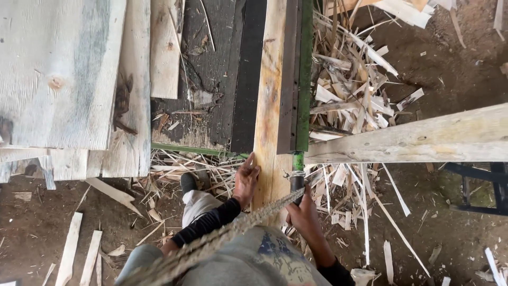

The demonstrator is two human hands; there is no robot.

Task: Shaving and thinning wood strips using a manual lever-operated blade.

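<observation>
My left hand (246, 180) rests flat against the left edge of a long pale wooden plank (269, 90) that runs away from me along a dark machine bed (233, 69). My right hand (302, 213) is closed around a dark handle with a green upper part (298, 169), at the near end of a green and grey metal rail (296, 74) beside the plank. A thick rope (222, 238) hangs from my body across the view, over both forearms.
Weathered boards (63, 74) are stacked at the left. A thick pale beam (423, 139) crosses at the right. Heaps of wood slivers and offcuts (349, 90) lie beside the rail and on the dirt floor (37, 222). A dark metal frame (487, 185) stands at far right.
</observation>
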